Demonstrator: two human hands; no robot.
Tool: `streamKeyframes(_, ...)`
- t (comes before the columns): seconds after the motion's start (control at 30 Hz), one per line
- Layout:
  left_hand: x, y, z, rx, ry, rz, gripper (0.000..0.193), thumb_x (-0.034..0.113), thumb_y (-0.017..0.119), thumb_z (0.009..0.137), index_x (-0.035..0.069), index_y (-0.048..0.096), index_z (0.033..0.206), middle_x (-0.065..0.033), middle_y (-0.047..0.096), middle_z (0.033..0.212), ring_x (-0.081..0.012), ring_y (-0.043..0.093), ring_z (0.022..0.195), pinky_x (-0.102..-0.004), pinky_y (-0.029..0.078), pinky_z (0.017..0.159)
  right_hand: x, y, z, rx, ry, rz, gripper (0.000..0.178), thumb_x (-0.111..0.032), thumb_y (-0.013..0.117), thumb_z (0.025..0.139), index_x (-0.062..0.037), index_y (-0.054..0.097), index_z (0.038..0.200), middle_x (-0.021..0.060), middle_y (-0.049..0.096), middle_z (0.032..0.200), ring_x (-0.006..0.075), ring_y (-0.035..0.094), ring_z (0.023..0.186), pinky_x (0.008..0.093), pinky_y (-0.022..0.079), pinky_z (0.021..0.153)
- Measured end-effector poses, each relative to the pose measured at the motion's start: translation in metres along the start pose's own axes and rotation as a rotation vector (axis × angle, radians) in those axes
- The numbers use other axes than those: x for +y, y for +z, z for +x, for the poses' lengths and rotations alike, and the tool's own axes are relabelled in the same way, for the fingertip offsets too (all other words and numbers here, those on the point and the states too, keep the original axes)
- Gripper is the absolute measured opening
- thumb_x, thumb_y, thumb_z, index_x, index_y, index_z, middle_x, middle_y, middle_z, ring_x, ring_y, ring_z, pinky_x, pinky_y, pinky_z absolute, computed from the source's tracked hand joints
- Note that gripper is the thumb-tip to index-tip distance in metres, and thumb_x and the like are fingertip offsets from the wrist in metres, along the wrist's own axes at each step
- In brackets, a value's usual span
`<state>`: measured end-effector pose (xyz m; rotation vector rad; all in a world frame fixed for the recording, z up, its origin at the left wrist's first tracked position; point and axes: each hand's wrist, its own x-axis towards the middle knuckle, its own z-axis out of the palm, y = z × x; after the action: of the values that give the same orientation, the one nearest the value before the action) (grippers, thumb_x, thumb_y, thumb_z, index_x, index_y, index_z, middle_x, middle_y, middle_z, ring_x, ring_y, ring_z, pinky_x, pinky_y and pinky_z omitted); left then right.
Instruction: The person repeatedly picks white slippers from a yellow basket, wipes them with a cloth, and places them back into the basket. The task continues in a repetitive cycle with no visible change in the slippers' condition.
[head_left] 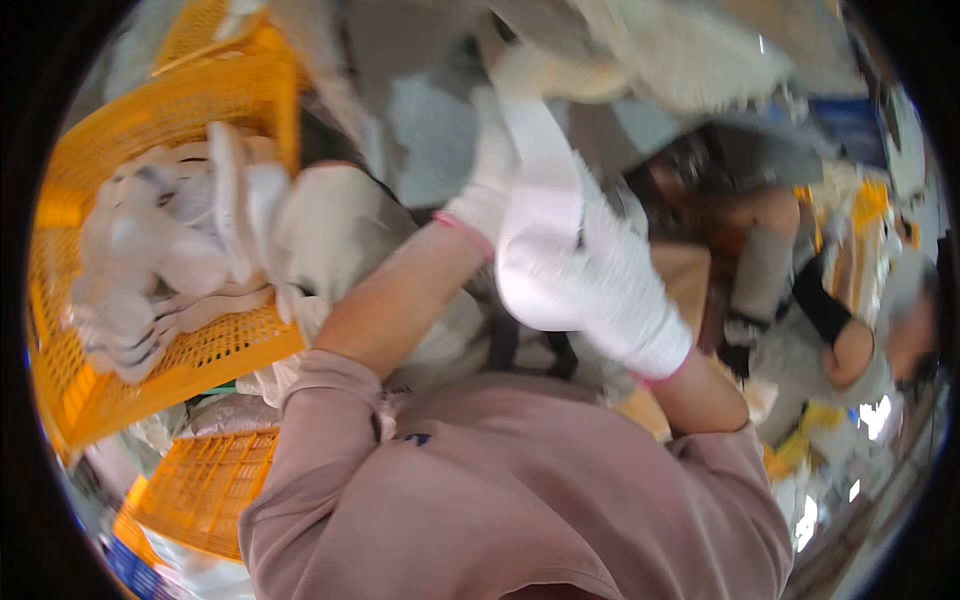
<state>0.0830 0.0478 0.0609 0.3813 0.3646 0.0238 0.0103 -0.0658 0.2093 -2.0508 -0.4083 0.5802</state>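
A white shoe sole [537,275], long with a rounded near end, stands tilted in front of my chest. My right hand [632,285], in a white knit glove with a pink cuff, grips its right side. Against the sole's left edge is my left hand [487,180], gloved the same way; its fingers are blurred and partly hidden by the sole, so their grip cannot be made out. To my left, a yellow plastic crate [105,405] holds a heap of white shoe soles [165,245], one of them standing upright.
An orange crate [205,490] sits below the yellow one. Blurred pale material [680,50] hangs across the far side. A person in grey with a black sleeve [825,300] is close by on my right, with yellow items [868,205] beyond.
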Motion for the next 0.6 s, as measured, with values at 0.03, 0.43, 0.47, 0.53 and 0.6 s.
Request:
streamKeyframes(0.03,-0.005,-0.002,-0.003,0.006,-0.055,-0.02,0.044,0.039,0.046,0.108,0.008,0.062,0.134,-0.0113,0.07,0.126,-0.0249,0.067,0.115,-0.0385,0.054,0.1,0.004,0.007,-0.022,0.057,0.019,-0.127,0.079,-0.03,0.087,0.079,-0.001,0.053,0.143,0.022,0.068,0.12,0.0393,0.069,0.105,0.0462,0.057,0.09)
streamKeyframes(0.43,0.025,-0.059,0.04,0.068,-0.058,0.093,0.05,0.039,0.035,0.109,0.006,0.065,0.134,-0.0161,0.07,0.134,-0.0295,0.066,0.125,-0.0402,0.052,0.111,0.049,0.002,0.038,0.375,-0.431,-0.457,0.044,-0.033,0.088,0.079,-0.0052,0.071,0.109,0.0163,0.073,0.095,0.0386,0.073,0.088,0.0446,0.059,0.08)
streamKeyframes(0.47,0.02,-0.063,0.035,0.048,-0.17,0.01,0.053,0.04,0.035,0.11,0.002,0.067,0.129,-0.0171,0.071,0.128,-0.0331,0.067,0.121,-0.0424,0.052,0.108,0.045,0.001,0.04,0.382,-0.406,-0.41,0.046,-0.035,0.089,0.079,-0.0051,0.071,0.11,0.0166,0.074,0.097,0.0383,0.073,0.089,0.0442,0.059,0.079)
streamKeyframes(0.53,0.013,-0.062,0.024,-0.084,-0.081,0.176,0.051,0.04,0.038,0.109,0.0,0.066,0.125,-0.0186,0.071,0.124,-0.0347,0.068,0.116,-0.0441,0.054,0.103,0.041,0.003,0.031,0.389,-0.407,-0.407,0.053,-0.042,0.09,0.078,-0.0045,0.071,0.111,0.0178,0.075,0.099,0.038,0.074,0.09,0.0432,0.06,0.079)
streamKeyframes(0.6,0.005,-0.049,0.011,-0.087,0.017,0.086,0.049,0.039,0.04,0.109,-0.001,0.065,0.123,-0.0185,0.071,0.122,-0.0347,0.069,0.113,-0.0448,0.056,0.099,0.042,0.006,0.033,0.475,-0.359,-0.451,0.056,-0.044,0.09,0.078,-0.0039,0.071,0.112,0.0173,0.075,0.097,0.0378,0.075,0.088,0.043,0.06,0.08)
